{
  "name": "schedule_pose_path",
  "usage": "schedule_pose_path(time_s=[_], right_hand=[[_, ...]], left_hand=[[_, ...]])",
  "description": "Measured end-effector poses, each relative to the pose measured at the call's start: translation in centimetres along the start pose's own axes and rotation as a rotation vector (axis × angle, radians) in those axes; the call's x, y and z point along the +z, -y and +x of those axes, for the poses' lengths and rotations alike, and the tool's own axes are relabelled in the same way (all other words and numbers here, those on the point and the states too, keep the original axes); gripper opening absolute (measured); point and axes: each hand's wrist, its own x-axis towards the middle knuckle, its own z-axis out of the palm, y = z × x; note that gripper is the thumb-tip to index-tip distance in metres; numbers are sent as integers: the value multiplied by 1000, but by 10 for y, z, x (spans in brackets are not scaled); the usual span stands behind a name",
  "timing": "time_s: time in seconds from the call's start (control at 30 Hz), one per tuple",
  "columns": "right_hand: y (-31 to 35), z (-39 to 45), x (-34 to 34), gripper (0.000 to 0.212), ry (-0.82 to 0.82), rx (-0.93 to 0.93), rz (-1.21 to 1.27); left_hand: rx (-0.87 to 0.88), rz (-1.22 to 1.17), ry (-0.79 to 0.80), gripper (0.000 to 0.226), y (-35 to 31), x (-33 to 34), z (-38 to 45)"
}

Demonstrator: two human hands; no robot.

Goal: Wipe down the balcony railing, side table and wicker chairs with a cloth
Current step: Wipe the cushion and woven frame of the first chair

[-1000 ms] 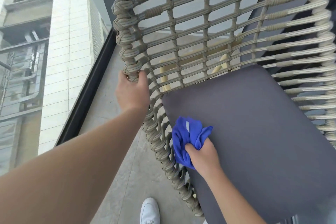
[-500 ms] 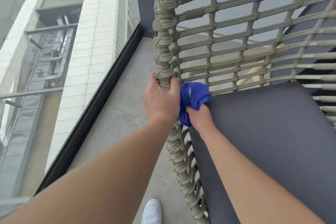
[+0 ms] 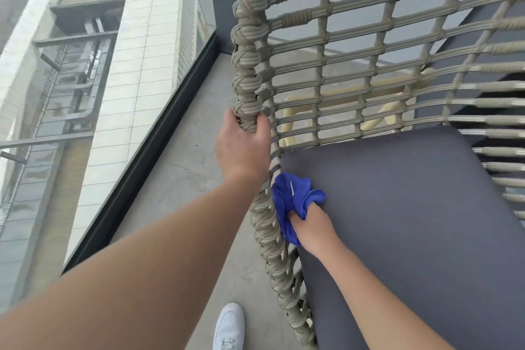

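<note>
Left hand (image 3: 243, 148): clenched round wicker chair (image 3: 250, 71) rim.
Right hand (image 3: 311, 226): grasped bunched blue cloth (image 3: 292, 197) against the inner rim.
Beside: grey cushion (image 3: 412, 221).

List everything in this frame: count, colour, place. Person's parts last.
wicker chair: 1, grey-beige, right half of view
seat cushion: 1, dark grey, on the chair
cloth: 1, blue, bunched at the cushion's left edge against the chair's woven rim
pale wooden frame: 1, cream, seen through the chair back
glass balcony panel: 1, clear with dark base rail, left
floor: grey, centre
shoe: 1, white, bottom centre
left hand: grip on the chair's rim
right hand: grip on the cloth
</note>
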Motion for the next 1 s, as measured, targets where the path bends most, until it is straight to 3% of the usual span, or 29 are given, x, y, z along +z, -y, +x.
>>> schedule_pose_path(time_s=[0.2,0.57,0.83,1.0], right_hand=[[-38,-51,8,26,-54,39,41],[-59,-92,20,24,-121,48,-7],[-86,-123,31,7,-147,49,3],[-98,-126,32,17,-127,80,14]], left_hand=[[7,-8,-3,15,-1,0,-2],[13,21,15,23,-2,-5,-6],[18,13,40,21,-3,-8,-10],[25,-17,73,23,1,-8,-10]])
